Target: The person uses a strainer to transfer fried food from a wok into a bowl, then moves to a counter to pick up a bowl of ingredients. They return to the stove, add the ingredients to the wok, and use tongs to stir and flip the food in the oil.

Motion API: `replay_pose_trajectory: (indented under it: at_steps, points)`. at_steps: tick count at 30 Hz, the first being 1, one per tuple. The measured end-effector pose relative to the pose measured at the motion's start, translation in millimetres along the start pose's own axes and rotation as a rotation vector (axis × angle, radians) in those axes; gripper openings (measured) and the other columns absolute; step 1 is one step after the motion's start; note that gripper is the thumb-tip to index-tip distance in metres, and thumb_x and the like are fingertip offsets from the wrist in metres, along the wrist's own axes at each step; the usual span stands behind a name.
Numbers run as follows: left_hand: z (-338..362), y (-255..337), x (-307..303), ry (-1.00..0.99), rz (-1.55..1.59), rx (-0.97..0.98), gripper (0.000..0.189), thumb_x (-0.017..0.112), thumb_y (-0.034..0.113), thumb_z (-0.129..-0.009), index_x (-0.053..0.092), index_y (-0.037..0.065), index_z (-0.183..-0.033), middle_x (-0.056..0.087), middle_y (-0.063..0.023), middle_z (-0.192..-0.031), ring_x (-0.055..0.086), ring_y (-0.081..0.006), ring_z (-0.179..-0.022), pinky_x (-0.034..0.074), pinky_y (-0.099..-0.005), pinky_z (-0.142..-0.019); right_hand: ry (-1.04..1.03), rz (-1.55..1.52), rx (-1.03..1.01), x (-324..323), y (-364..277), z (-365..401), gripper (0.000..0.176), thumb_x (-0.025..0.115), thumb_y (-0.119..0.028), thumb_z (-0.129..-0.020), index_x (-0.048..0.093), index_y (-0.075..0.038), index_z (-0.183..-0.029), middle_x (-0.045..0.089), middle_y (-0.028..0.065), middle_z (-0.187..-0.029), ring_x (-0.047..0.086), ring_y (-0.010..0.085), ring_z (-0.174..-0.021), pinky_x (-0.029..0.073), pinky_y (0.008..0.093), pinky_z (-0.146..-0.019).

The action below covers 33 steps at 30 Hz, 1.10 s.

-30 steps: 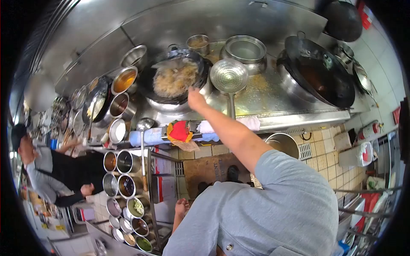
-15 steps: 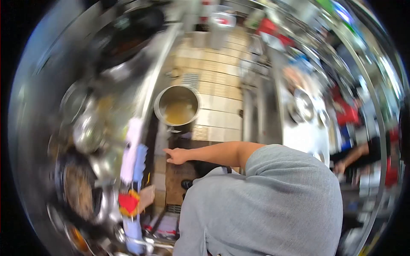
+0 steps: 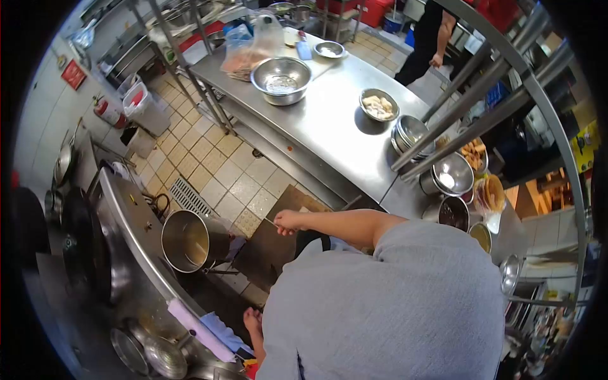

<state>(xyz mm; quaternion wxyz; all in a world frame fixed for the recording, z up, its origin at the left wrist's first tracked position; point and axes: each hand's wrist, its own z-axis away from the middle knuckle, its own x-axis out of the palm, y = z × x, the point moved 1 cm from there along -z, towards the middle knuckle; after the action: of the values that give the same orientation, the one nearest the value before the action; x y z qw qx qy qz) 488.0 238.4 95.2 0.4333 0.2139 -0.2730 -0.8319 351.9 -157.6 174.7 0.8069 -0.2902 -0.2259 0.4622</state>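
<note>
My right hand (image 3: 289, 222) is out in front of my body, above the brown floor mat (image 3: 266, 244), its fingers closed. A thin pale tip shows at the fingers, too small to name. Low at my left side, my left hand (image 3: 253, 316) has loosely curled fingers slightly apart, with nothing visible in them. It is near a blue cloth (image 3: 223, 329) and a lilac cloth (image 3: 197, 329) hanging over the stove counter's edge. A tall steel pot (image 3: 218, 237) with yellowish liquid stands left of my right hand.
A steel worktable (image 3: 335, 126) ahead carries a large bowl (image 3: 282, 95), a bowl of pale food pieces (image 3: 378, 106) and bagged food (image 3: 244, 62). Woks (image 3: 82, 247) and a strainer (image 3: 166, 356) line the left counter. Another person (image 3: 427, 44) stands beyond the table.
My view has swung to the right, bringing the worktable ahead. My right hand's pointing finger has folded in, and my left hand has come into view.
</note>
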Motion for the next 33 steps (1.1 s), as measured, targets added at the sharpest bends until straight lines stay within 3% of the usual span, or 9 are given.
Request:
replay_pose_trajectory:
  at_steps: [5, 9, 11, 14, 20, 23, 27, 30, 33]
  points:
    - [-29, 70, 25, -0.066, 0.018, 0.068, 0.018, 0.05, 0.026, -0.087, 0.05, 0.018, -0.103, 0.054, -0.0001, -0.075, 0.051, -0.0117, -0.058, 0.039, -0.0235, -0.047, -0.215, 0.185, 0.002, 22, 31, 6, 0.022, 0.045, -0.024, -0.088, 0.054, -0.009, -0.102, 0.059, 0.0039, -0.075, 0.055, 0.0107, -0.056, 0.042, 0.0267, -0.045]
    - [-42, 83, 70, -0.114, -0.006, 0.241, 0.017, 0.048, 0.024, -0.088, 0.051, 0.015, -0.103, 0.055, -0.0019, -0.08, 0.051, -0.0115, -0.06, 0.039, -0.0233, -0.047, -0.334, 0.406, -0.19, -3, 16, -22, 0.022, 0.047, -0.022, -0.086, 0.057, -0.007, -0.099, 0.061, 0.0049, -0.075, 0.057, 0.0133, -0.058, 0.046, 0.0299, -0.05]
    - [-107, 36, 48, -0.253, -0.062, 0.189, 0.017, 0.052, 0.023, -0.085, 0.054, 0.013, -0.099, 0.055, -0.005, -0.085, 0.053, -0.0129, -0.07, 0.041, -0.0284, -0.05, -0.27, 0.491, -0.268, -31, -25, -8, 0.022, 0.047, -0.02, -0.084, 0.059, -0.007, -0.098, 0.062, 0.0055, -0.076, 0.059, 0.0144, -0.06, 0.047, 0.0304, -0.053]
    - [-111, 96, 98, -0.335, -0.166, 0.182, 0.018, 0.051, 0.023, -0.085, 0.053, 0.013, -0.1, 0.056, -0.0051, -0.085, 0.054, -0.0134, -0.07, 0.042, -0.0291, -0.051, -0.296, 0.47, -0.383, -73, -60, -38, 0.024, 0.047, -0.018, -0.082, 0.059, -0.01, -0.1, 0.062, 0.0058, -0.075, 0.06, 0.0151, -0.06, 0.047, 0.0302, -0.053]
    - [-133, 192, 156, -0.433, -0.354, 0.185, 0.021, 0.051, 0.022, -0.084, 0.052, 0.013, -0.104, 0.056, -0.0057, -0.087, 0.055, -0.0149, -0.069, 0.043, -0.0312, -0.053, 0.016, 0.016, -0.444, -142, -128, 28, 0.023, 0.045, -0.021, -0.084, 0.059, -0.011, -0.098, 0.061, 0.0057, -0.083, 0.058, 0.0145, -0.067, 0.046, 0.0298, -0.054]
    - [-145, 230, 151, -0.433, -0.436, 0.19, 0.023, 0.05, 0.022, -0.084, 0.051, 0.013, -0.105, 0.057, -0.0059, -0.088, 0.055, -0.0157, -0.069, 0.043, -0.0322, -0.054, 0.11, -0.283, -0.424, -164, -109, 35, 0.023, 0.044, -0.026, -0.087, 0.059, -0.014, -0.1, 0.06, 0.0037, -0.084, 0.057, 0.0121, -0.07, 0.045, 0.0268, -0.055]
    - [-159, 263, 167, -0.446, -0.489, 0.207, 0.026, 0.05, 0.021, -0.083, 0.05, 0.013, -0.108, 0.057, -0.0063, -0.089, 0.056, -0.0167, -0.068, 0.044, -0.0336, -0.055, 0.225, -0.714, -0.38, -169, -61, 57, 0.018, 0.045, -0.023, -0.088, 0.057, -0.013, -0.096, 0.054, 0.0003, -0.072, 0.052, 0.0104, -0.058, 0.04, 0.0252, -0.049]
    - [-162, 281, 176, -0.436, -0.496, 0.224, 0.028, 0.05, 0.021, -0.083, 0.05, 0.012, -0.109, 0.057, -0.0065, -0.09, 0.057, -0.0175, -0.068, 0.045, -0.0346, -0.056, 0.331, -0.845, -0.339, -169, -30, 65, 0.017, 0.044, -0.022, -0.088, 0.057, -0.013, -0.096, 0.053, 0.0002, -0.071, 0.05, 0.0101, -0.057, 0.039, 0.0252, -0.047]
    - [-157, 298, 195, -0.423, -0.494, 0.245, 0.03, 0.049, 0.02, -0.082, 0.049, 0.012, -0.111, 0.057, -0.0068, -0.091, 0.057, -0.0183, -0.068, 0.045, -0.0356, -0.057, 0.328, -1.115, -0.436, -189, -11, 72, 0.016, 0.048, -0.024, -0.087, 0.059, -0.013, -0.094, 0.054, -0.001, -0.074, 0.051, 0.0086, -0.06, 0.04, 0.0233, -0.051]
